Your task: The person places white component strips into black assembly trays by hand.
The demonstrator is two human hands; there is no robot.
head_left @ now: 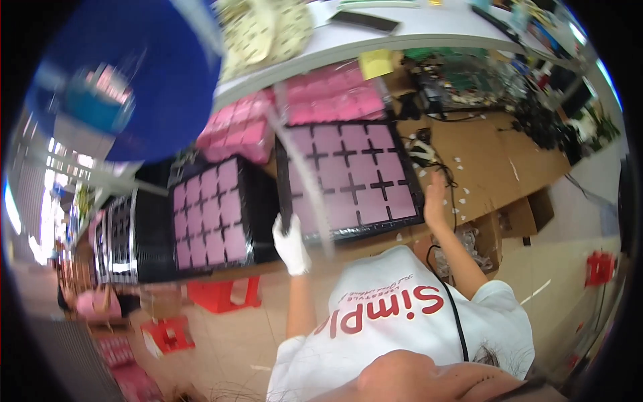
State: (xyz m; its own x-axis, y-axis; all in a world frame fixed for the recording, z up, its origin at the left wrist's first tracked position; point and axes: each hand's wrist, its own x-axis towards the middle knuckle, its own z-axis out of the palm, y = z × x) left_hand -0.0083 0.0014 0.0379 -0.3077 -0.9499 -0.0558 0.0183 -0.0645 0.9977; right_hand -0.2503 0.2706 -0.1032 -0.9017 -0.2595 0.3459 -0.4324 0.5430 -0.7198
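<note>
A black tray (pixel 348 175) with pink squares parted by black cross-shaped dividers lies in front of me on the bench. My left hand (pixel 291 249), in a white glove, grips its near left edge, with the thumb and fingers on either side of the rim. Against the right side rests my right hand (pixel 435 201), bare, its fingers stretched out flat along the edge. Left of this tray stands a black-wrapped stack (pixel 209 218) topped with the same pink squares. A blurred pale strip (pixel 305 174) crosses in front of the tray.
Pink wrapped packs (pixel 331 94) sit behind the tray, below a white shelf (pixel 435 27). Cables (pixel 445 167) and white scraps lie on the cardboard (pixel 499 157) at right. A large blue object (pixel 167 87) fills the upper left. Red stools (pixel 224 295) stand below the bench.
</note>
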